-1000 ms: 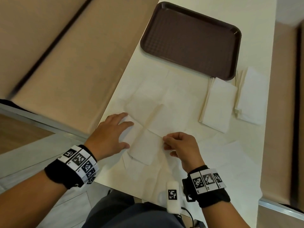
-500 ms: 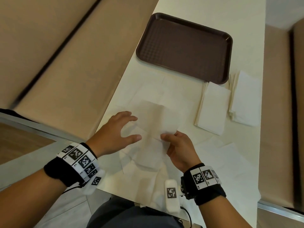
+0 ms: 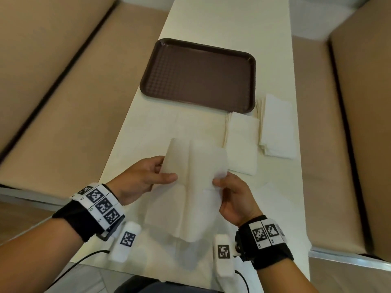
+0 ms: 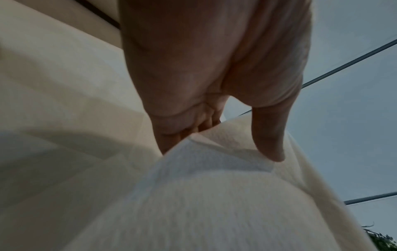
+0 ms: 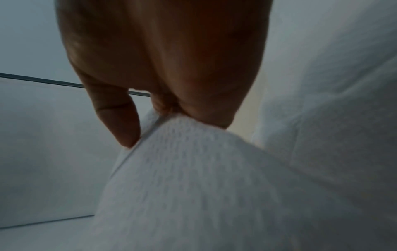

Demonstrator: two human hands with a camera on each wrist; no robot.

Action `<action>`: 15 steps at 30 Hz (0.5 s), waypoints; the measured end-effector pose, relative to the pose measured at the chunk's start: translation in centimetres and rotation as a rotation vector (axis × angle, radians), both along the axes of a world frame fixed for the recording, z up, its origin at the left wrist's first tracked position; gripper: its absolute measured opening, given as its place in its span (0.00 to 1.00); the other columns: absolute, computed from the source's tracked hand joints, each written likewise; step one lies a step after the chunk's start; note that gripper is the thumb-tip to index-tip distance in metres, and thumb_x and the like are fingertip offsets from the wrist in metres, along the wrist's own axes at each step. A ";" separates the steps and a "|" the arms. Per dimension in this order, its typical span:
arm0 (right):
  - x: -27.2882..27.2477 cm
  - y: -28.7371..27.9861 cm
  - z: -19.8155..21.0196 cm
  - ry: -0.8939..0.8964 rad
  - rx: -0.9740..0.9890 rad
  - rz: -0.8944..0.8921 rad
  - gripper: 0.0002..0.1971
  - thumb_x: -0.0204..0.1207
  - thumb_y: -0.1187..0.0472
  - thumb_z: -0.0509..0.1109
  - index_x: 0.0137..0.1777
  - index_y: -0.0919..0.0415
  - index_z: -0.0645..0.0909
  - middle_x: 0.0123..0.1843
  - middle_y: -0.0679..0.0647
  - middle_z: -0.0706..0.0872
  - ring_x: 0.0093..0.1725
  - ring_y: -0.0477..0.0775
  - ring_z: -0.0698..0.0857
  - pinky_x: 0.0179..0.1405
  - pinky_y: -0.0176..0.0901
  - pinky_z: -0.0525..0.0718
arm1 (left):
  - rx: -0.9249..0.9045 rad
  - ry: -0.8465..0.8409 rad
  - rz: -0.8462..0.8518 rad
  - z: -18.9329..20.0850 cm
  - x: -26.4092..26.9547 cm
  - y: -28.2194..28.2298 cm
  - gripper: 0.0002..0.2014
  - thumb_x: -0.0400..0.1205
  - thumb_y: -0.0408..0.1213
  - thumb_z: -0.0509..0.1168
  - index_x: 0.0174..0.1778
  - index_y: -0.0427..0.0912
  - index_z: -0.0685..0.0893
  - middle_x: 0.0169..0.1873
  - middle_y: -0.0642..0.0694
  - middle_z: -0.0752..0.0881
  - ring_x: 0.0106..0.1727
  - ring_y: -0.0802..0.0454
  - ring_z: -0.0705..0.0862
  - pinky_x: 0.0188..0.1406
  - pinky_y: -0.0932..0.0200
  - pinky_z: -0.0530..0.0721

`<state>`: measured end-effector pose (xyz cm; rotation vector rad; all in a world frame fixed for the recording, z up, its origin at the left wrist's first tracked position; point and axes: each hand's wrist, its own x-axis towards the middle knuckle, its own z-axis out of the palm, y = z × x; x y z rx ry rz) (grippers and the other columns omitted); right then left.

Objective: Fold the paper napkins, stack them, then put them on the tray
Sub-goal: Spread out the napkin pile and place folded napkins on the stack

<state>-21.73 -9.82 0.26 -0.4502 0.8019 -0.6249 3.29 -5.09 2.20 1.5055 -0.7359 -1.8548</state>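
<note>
The left hand [image 3: 143,178] and right hand [image 3: 234,199] each pinch a side edge of one napkin [image 3: 190,187], lifted off the tabletop [image 3: 211,17], likely so it hangs straight for folding. Beyond, two folded stacks [image 3: 241,144] lie just beside the bare brown tray [image 3: 198,70], handy for transfer.

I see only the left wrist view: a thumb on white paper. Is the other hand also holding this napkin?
Observer: Yes. The right hand pinches the right edge of the napkin; the left hand holds its left edge.
Operator: Is the napkin lying on the table?
Observer: No, it is lifted above the table, and its lower part hangs down.
Operator: Is anything on the tray?
Observer: The brown tray holds no napkins.
Operator: Where are the folded ones?
Observer: Two piles of folded napkins lie on the table just near the tray's right corner.
</note>
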 end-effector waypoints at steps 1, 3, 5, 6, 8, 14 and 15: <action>-0.5 -0.2 0.1 0.042 -0.019 -0.016 0.24 0.58 0.70 0.77 0.58 0.70 0.88 0.57 0.68 0.90 0.55 0.65 0.89 0.63 0.58 0.86 | -0.001 0.008 -0.007 0.0 -0.2 -0.3 0.27 0.77 0.33 0.78 0.72 0.40 0.81 0.64 0.38 0.89 0.65 0.38 0.88 0.64 0.42 0.85; -1.4 -0.6 0.3 0.158 -0.062 -0.041 0.17 0.69 0.72 0.75 0.59 0.69 0.87 0.57 0.66 0.91 0.55 0.63 0.90 0.61 0.55 0.88 | -0.005 -0.010 -0.008 0.0 -0.6 -0.7 0.28 0.74 0.30 0.79 0.71 0.40 0.82 0.63 0.39 0.89 0.64 0.38 0.88 0.61 0.42 0.86; -2.3 -0.9 0.2 0.306 -0.118 -0.029 0.10 0.81 0.72 0.70 0.60 0.65 0.87 0.57 0.63 0.93 0.55 0.63 0.91 0.58 0.57 0.89 | -0.012 -0.029 -0.002 0.0 -0.9 -1.0 0.27 0.72 0.29 0.79 0.69 0.40 0.84 0.61 0.40 0.90 0.63 0.39 0.89 0.58 0.44 0.86; -2.7 -1.0 0.1 0.387 -0.156 -0.021 0.10 0.83 0.70 0.69 0.60 0.63 0.87 0.56 0.62 0.93 0.56 0.65 0.92 0.57 0.61 0.89 | -0.015 -0.039 0.003 0.0 -1.1 -1.1 0.27 0.71 0.28 0.79 0.68 0.40 0.84 0.61 0.40 0.91 0.63 0.38 0.89 0.60 0.43 0.86; -3.1 -1.0 -0.3 0.531 -0.237 -0.008 0.09 0.85 0.65 0.69 0.61 0.56 0.87 0.53 0.59 0.94 0.55 0.69 0.92 0.54 0.73 0.88 | -0.035 -0.095 0.014 0.1 -1.6 -1.2 0.27 0.71 0.28 0.80 0.66 0.40 0.85 0.59 0.41 0.91 0.61 0.39 0.90 0.64 0.38 0.85; -2.4 -0.6 0.0 0.607 -0.307 -0.026 0.07 0.79 0.56 0.72 0.54 0.48 0.90 0.49 0.61 0.94 0.51 0.76 0.90 0.43 0.77 0.87 | -0.296 -0.380 -0.089 1.0 -4.3 -1.5 0.26 0.70 0.43 0.84 0.64 0.54 0.84 0.54 0.50 0.91 0.51 0.50 0.91 0.55 0.47 0.90; -2.2 -0.6 0.1 0.570 -0.277 -0.017 0.08 0.82 0.60 0.71 0.56 0.50 0.90 0.49 0.60 0.94 0.50 0.72 0.91 0.42 0.71 0.89 | -0.304 -0.285 -0.174 1.5 -5.1 -1.5 0.28 0.70 0.48 0.82 0.67 0.56 0.83 0.55 0.50 0.90 0.50 0.50 0.91 0.52 0.53 0.89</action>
